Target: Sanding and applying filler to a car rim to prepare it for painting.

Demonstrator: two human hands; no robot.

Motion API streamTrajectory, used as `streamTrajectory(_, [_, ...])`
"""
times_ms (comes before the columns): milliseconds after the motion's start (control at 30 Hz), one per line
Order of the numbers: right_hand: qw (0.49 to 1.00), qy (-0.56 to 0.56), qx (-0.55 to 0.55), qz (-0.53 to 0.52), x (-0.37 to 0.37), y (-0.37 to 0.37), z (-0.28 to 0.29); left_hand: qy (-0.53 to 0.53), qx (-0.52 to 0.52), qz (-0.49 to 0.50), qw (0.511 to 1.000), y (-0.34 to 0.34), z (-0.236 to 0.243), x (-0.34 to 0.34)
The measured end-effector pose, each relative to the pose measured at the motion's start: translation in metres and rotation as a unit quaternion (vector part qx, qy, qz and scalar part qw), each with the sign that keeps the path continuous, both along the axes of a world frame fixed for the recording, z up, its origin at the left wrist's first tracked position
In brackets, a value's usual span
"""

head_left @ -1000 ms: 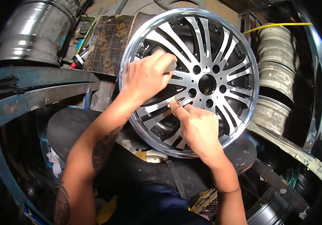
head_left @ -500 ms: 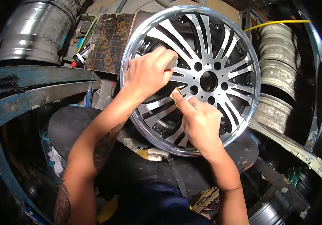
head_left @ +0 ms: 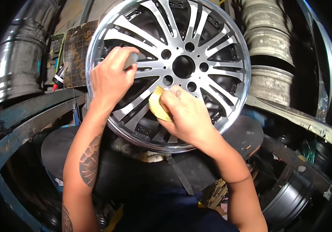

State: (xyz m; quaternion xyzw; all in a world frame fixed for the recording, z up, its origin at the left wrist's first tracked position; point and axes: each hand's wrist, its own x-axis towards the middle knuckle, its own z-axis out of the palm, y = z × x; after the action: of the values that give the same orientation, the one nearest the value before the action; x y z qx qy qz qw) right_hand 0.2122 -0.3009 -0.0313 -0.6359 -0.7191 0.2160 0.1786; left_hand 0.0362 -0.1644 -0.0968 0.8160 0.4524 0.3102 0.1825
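A chrome-lipped alloy wheel (head_left: 195, 58), with polished silver spokes and black recesses, faces up in front of me. My left hand (head_left: 114, 75) is closed round a small grey block (head_left: 130, 62) over the wheel's left spokes, near the rim. My right hand (head_left: 185, 116) grips a crumpled pale yellow piece of paper or cloth (head_left: 156, 109) over the lower spokes, just below the hub; its fingers are bent round it and hide part of it.
Stacked bare metal rims (head_left: 268, 83) stand at the right, large rims (head_left: 21, 62) at the left. A dark patterned board (head_left: 75, 52) and a bottle (head_left: 59, 78) lie left of the wheel. Blue metal frame bars (head_left: 27, 116) flank me; another rim (head_left: 287, 201) sits low right.
The view has shifted, so the wheel appears higher and further left. My right hand has turned, its fingers more curled, showing more of the yellow piece. My left hand still holds the grey block.
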Motion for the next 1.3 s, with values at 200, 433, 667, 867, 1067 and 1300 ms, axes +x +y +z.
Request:
streamTrajectory(200, [0.999, 0.022, 0.041, -0.004, -0.007, -0.005, -0.012, 0.006, 0.002, -0.005, 1.0, -0.001, -0.002, 0.004])
streamTrajectory(433, [0.991, -0.104, 0.055, 0.056, -0.015, 0.006, -0.02, 0.002, -0.037, -0.007, 0.999, -0.003, 0.005, 0.0])
streamTrajectory(667, [0.991, -0.109, 0.024, 0.073, -0.008, 0.011, -0.011, -0.015, -0.003, -0.009, 1.0, -0.001, 0.001, 0.0])
streamTrajectory(867, [0.993, -0.098, 0.016, 0.061, -0.008, 0.008, -0.008, -0.01, -0.005, -0.01, 1.0, -0.002, -0.001, -0.002])
streamTrajectory(1067, [0.991, -0.116, 0.033, 0.062, -0.012, 0.014, -0.013, -0.019, 0.004, -0.016, 1.0, -0.001, -0.002, 0.001])
streamTrajectory(1300, [0.989, -0.125, 0.043, 0.068, -0.012, 0.013, -0.009, -0.008, 0.006, -0.009, 1.0, -0.002, 0.0, 0.003])
